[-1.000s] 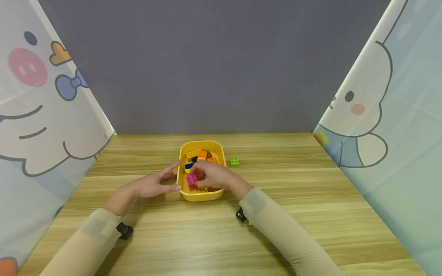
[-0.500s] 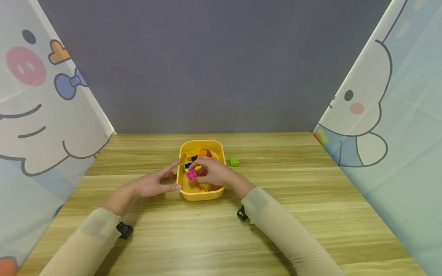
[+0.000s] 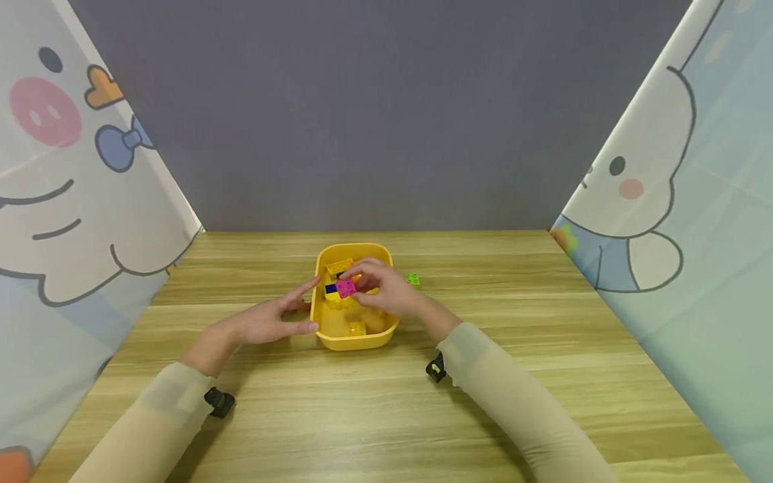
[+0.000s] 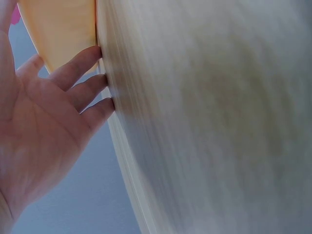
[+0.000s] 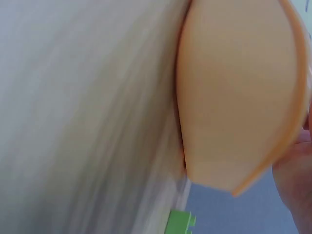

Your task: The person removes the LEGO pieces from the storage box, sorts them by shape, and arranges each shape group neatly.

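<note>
A yellow plastic bin (image 3: 355, 343) stands on the wooden table with building bricks inside. Above it, my right hand (image 3: 386, 288) pinches a pink building brick (image 3: 346, 288) between thumb and fingertips. My left hand (image 3: 268, 323) lies at the bin's left side, thumb and index fingertip at the rim, fingers spread. In the left wrist view its lower fingertips (image 4: 92, 87) rest on the table beside the bin wall (image 4: 63, 34). Inside the bin I see a long yellow brick (image 3: 340, 267), a dark blue brick (image 3: 330, 288) and a small yellow brick (image 3: 357, 329). My right hand hides the orange bricks.
A bright green brick (image 3: 413, 279) lies on the table (image 3: 338, 416) just right of the bin, partly behind my right hand. A grey panel (image 3: 374, 121) rises at the table's back edge. Printed cloths (image 3: 712, 221) hang along both sides.
My right hand has lifted the pink brick from low in the bin and moved it up, away from me and slightly right. My left hand stays at the rim.
</note>
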Available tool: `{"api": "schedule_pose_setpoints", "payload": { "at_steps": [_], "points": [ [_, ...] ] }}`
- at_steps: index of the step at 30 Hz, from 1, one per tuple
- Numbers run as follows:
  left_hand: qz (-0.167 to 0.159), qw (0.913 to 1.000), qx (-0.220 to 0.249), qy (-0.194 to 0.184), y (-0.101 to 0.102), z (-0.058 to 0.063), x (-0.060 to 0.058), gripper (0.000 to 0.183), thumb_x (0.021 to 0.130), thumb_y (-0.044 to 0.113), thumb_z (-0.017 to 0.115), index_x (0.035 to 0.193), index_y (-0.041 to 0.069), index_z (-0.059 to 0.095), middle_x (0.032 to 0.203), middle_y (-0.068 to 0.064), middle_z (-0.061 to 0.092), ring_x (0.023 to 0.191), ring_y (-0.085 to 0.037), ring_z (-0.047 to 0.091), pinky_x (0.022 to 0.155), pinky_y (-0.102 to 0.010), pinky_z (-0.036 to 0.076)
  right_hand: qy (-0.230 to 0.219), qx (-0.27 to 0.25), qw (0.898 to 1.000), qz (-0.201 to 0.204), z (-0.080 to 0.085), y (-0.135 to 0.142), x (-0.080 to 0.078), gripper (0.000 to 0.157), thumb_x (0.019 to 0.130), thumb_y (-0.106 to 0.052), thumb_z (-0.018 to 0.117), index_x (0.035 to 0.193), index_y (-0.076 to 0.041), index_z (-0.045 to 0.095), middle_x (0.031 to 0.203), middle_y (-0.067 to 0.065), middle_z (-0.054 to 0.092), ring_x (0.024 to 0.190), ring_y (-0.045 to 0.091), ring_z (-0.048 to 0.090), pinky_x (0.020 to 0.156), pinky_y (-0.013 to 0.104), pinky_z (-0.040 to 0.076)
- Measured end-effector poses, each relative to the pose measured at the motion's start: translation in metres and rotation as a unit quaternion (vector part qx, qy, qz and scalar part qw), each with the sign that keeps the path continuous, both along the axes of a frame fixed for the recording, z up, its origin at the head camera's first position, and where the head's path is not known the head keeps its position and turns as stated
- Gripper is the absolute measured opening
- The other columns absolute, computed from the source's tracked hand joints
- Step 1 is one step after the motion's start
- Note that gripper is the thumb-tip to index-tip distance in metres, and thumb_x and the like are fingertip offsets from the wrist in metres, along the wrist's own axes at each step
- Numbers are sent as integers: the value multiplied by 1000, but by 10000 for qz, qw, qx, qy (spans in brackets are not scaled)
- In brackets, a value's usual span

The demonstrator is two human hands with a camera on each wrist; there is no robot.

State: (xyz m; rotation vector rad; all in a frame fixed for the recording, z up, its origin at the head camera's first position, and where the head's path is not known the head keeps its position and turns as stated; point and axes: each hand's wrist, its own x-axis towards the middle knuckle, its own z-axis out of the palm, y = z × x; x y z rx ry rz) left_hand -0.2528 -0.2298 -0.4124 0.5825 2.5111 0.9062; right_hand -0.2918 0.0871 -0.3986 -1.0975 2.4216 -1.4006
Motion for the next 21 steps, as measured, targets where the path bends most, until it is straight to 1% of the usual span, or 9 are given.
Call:
{"api": "schedule_pose_setpoints", "payload": {
  "at_steps": [2,4,9,12,14,16,18,19,21],
  "points": [
    [21,10000,-29,-11,0,1,0,101,101,66,69,177,43,5,171,-25,44,160,-55,38,123,-84,27,-5,-102,9998,-147,3,11,-3,39,101,2,75,139,-6,71,139,15,62,109,25,76,102,43,64],
    [39,10000,-38,-9,1,2,-1,102,101,66,70,177,44,5,172,-26,43,160,-55,37,123,-84,26,-10,-196,9992,-340,7,24,-5,40,100,2,75,139,-6,70,137,16,62,109,26,75,98,42,65],
    [51,10000,-22,23,1,2,-1,102,101,65,70,177,43,5,172,-27,42,160,-55,37,124,-83,25,-16,-452,9949,-898,12,66,-14,41,101,4,74,141,-2,69,138,20,63,112,33,75,87,28,65],
    [54,10000,-29,2,1,2,0,103,101,65,70,177,43,5,172,-27,42,160,-55,36,124,-83,25,-118,-559,9914,-1181,10,91,-20,41,101,5,74,141,0,68,139,22,64,114,35,75,86,25,65],
    [59,10000,-33,-26,0,1,0,103,101,65,70,177,43,5,173,-27,42,160,-55,36,124,-83,25,-230,-523,9889,-1373,8,106,-22,41,101,4,74,141,0,68,140,22,64,114,35,75,87,29,66],
    [52,10000,-23,-25,1,1,0,103,101,65,71,177,42,5,172,-26,42,160,-55,37,124,-83,26,-348,-467,9865,-1528,5,119,-25,41,101,2,74,142,-1,68,141,23,66,114,36,76,90,37,68],
    [44,10000,-12,-11,1,0,0,103,101,64,71,177,41,6,172,-26,43,160,-54,37,124,-83,26,-441,-411,9845,-1645,2,130,-28,41,101,1,75,142,-1,68,142,24,66,115,37,76,93,42,67],
    [37,10000,7,-13,1,0,0,103,101,64,71,177,41,6,172,-26,43,160,-54,38,124,-83,26,-506,-403,9835,-1691,0,135,-29,41,101,1,75,142,-1,67,142,25,65,116,38,75,94,44,67],
    [30,10000,17,-6,1,-1,0,103,101,63,71,178,40,7,172,-26,43,160,-54,38,124,-83,26,-616,-414,9824,-1714,-4,142,-32,43,101,3,74,143,1,66,144,27,64,118,41,74,95,41,67]
  ]
}}
